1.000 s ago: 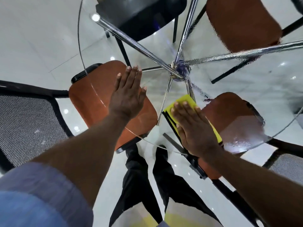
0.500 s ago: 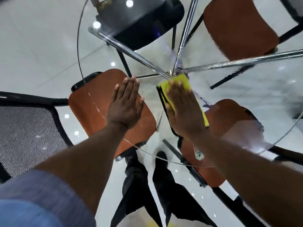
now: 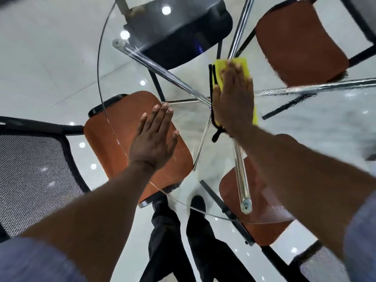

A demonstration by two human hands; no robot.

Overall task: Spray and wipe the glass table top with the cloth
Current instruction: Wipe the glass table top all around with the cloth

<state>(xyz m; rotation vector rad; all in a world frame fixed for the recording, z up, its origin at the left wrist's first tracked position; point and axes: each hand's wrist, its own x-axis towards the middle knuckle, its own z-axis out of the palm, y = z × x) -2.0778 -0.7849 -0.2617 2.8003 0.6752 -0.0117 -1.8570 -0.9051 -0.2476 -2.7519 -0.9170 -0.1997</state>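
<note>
A round glass table top (image 3: 183,119) fills the middle of the head view, with chrome legs crossing beneath it. My right hand (image 3: 234,98) lies flat with straight fingers on a yellow cloth (image 3: 245,66) edged in black, pressing it onto the glass just past the table's centre. My left hand (image 3: 154,139) rests flat on the glass nearer the left rim, fingers straight and together. The glass to the right of the cloth looks wet and streaked. No spray bottle is in view.
Orange-seated chairs (image 3: 114,129) stand under and around the table at left, near right and far right. A black chair (image 3: 183,37) stands at the far side. A mesh chair back (image 3: 30,176) is at my left. My legs and shoes show through the glass.
My right hand has slid the yellow cloth away from me, from near the front edge across the centre toward the far side. My left hand has stayed flat in about the same place.
</note>
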